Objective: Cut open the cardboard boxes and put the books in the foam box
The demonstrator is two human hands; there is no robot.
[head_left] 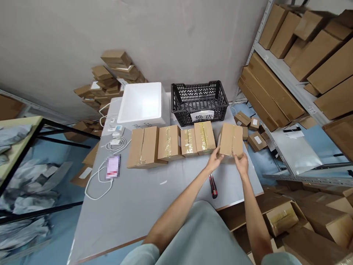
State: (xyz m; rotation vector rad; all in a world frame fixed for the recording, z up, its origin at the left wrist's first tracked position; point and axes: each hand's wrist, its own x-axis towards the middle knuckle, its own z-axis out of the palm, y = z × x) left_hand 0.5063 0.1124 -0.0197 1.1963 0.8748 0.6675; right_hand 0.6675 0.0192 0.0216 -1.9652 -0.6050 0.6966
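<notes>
At the right end of the table, a cardboard box (231,140) sits between my two hands. My left hand (214,161) grips its left near edge, while my right hand (241,164) has hold of the near right side, thumb on the front edge. Just below my left hand lies a red and black utility knife (213,186). Left of the held box, several cardboard boxes stand in a row: a small taped one (204,137), a smaller taped one (189,141), a medium taped one (168,142) and a larger one (143,145).
Behind the row stand a white foam box (142,121) and a black plastic crate (199,108) with a paper label. A white cable (118,144) and a phone-like item (113,166) lie on the table's (132,209) left. Box-filled shelving (289,75) rises on the right.
</notes>
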